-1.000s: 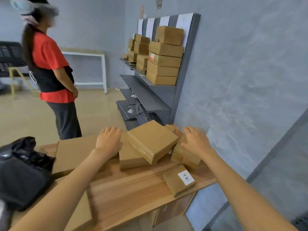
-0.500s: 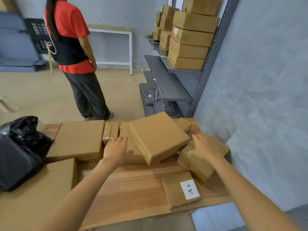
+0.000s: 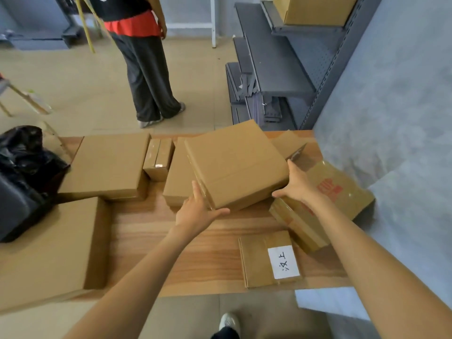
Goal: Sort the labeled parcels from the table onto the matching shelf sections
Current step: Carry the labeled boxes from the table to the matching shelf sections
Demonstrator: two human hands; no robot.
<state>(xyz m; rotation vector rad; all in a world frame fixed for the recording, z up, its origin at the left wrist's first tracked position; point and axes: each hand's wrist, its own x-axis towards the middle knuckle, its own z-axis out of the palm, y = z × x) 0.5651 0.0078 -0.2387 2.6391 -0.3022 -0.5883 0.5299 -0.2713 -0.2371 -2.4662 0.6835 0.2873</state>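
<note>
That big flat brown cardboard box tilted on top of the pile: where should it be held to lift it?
Judging by its pose, hold the big flat brown cardboard box at its two near corners, one hand from each side. It lies tilted across a lower cardboard box and the red-printed taped box, so those corners overhang. The left hand and right hand are already there.

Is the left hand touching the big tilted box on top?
Touching. The head view shows the left hand against the big tilted box's near corner, thumb along its lower edge.
</note>
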